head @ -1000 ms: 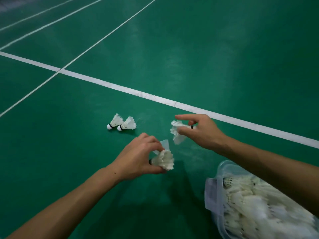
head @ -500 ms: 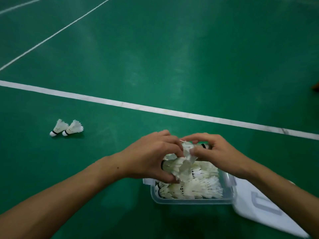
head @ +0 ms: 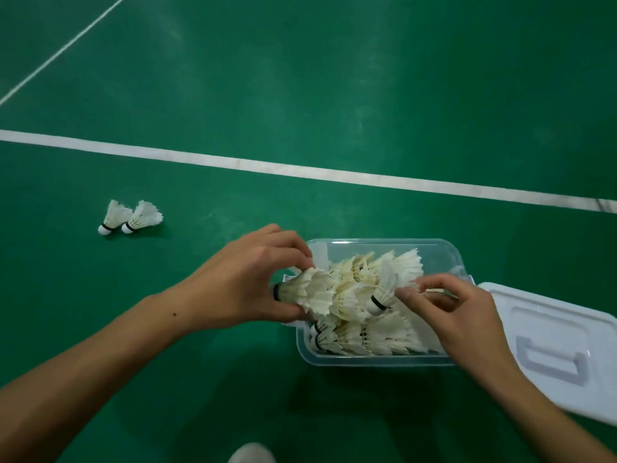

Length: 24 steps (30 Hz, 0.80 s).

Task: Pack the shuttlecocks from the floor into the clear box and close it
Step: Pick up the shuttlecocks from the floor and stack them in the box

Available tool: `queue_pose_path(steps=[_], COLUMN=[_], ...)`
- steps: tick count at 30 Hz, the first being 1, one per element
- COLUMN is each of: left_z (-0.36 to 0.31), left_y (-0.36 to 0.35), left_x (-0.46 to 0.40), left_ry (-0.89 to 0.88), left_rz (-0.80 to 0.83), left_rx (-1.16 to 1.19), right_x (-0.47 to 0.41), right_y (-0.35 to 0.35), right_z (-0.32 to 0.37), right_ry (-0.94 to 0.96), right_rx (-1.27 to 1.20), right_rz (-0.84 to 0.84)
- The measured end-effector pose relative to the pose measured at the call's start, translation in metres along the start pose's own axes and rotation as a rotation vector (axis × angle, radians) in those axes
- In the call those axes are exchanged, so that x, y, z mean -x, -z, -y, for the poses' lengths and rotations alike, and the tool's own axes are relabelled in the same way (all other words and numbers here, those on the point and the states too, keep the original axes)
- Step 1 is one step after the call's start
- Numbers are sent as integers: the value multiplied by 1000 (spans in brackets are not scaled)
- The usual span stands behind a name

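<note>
On the green court floor, both hands now hover over the clear box, no longer reaching outward, the left hand gripping a shuttlecock and the right hand pinching another shuttlecock, while two loose shuttlecocks still await collection.

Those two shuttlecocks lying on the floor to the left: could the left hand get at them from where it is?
Probably yes, once freed. Bare green floor lies between the left hand and the two shuttlecocks, but it now grips a shuttlecock at the clear box.
</note>
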<state>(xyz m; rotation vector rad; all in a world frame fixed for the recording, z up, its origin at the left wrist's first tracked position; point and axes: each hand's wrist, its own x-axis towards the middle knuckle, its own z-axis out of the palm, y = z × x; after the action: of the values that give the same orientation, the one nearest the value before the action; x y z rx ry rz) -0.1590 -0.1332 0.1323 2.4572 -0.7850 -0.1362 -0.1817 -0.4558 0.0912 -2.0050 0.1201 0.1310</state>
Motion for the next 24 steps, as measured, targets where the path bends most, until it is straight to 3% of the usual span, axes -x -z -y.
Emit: queue_pose_path(steps=[3,8,24], left_z=[0,-2,-3], left_y=[-3,-12,-20], left_x=[4,4,1], left_ry=[25,38,25], left_rz=[-52,-56,-11], left_rx=[5,32,5], right_x=[12,21,-16], right_y=[-10,-23,-18], right_z=[-14,-27,-24], right_ry=[121,118,405], right_rx=[147,348,912], right_rz=[-78,-118,187])
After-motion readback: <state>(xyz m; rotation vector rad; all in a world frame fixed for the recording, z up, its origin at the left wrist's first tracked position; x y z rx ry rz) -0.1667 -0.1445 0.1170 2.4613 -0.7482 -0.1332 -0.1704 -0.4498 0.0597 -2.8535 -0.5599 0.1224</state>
